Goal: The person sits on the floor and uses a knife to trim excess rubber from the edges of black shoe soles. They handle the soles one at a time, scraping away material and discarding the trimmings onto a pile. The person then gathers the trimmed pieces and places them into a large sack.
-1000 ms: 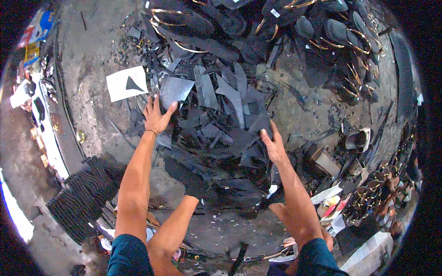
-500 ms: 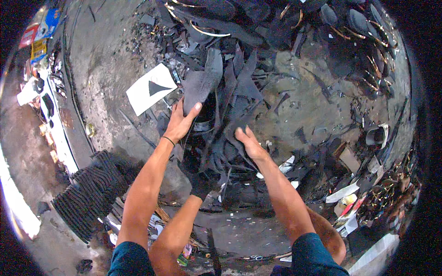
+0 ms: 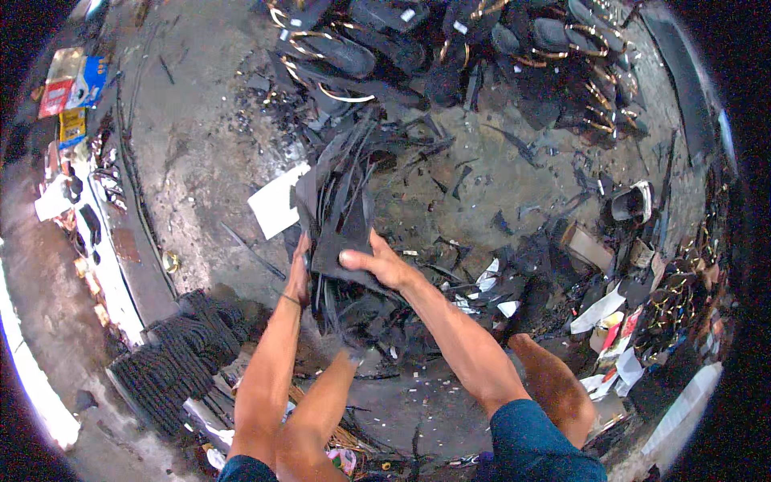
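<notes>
Between my two hands is a bunch of dark grey, sheet-like offcuts [image 3: 341,201], long and ragged, standing roughly on edge. My left hand [image 3: 298,271] presses along the bunch's left side, its fingers mostly hidden behind it. From the right, my right hand [image 3: 377,261] grips the near end, thumb lying over a flat dark piece and the fingers round the outer edge. More black scraps [image 3: 353,309] lie below, between my legs. Just left of the bunch is a white sheet [image 3: 275,205], partly covered by it.
Many dark sandals with gold-trimmed straps [image 3: 341,56] lie along the far side. A ribbed black coil or stack [image 3: 181,349] sits at the left. To the right are a white-rimmed dark piece [image 3: 632,202], cardboard [image 3: 586,247] and paper scraps. Cut bits litter the concrete floor [image 3: 201,136].
Both hands have come together, gathering the spread offcuts into one upright bunch. My right hand moved left and took hold. The dark triangle no longer shows on the white sheet.
</notes>
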Tool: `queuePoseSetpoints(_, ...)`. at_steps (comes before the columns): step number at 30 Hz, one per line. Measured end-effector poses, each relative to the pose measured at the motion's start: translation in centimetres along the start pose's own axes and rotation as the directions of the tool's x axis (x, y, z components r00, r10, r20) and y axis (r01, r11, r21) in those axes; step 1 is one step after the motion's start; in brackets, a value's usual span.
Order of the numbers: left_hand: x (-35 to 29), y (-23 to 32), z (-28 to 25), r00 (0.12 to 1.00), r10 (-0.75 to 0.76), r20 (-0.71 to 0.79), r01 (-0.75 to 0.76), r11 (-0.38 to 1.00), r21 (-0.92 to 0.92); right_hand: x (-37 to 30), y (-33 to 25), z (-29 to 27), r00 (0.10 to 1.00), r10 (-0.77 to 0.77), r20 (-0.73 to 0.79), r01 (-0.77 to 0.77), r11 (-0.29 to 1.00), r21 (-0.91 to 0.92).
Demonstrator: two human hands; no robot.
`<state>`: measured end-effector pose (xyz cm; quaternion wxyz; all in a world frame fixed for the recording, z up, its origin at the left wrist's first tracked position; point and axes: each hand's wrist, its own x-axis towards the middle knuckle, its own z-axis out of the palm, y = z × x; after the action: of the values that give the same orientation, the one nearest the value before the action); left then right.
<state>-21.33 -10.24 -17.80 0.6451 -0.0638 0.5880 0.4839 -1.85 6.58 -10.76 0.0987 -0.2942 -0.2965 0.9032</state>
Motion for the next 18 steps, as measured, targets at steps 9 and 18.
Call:
queuePoseSetpoints(9, -18.4, 11.0, 6.9, 1.0, 0.028, 0.014, -0.026, 0.994, -0.102, -8.5, -8.8, 15.8, 1.0, -0.028, 0.007, 0.028, 0.999, -0.033)
queuePoseSetpoints(18, -37.2, 36.2, 8.3, 0.991, 0.059, -0.12, -0.048, 0.994, 0.099, -9.6, -21.6, 39.6, 0.998, -0.017, -0.06, 0.022, 0.996, 0.086)
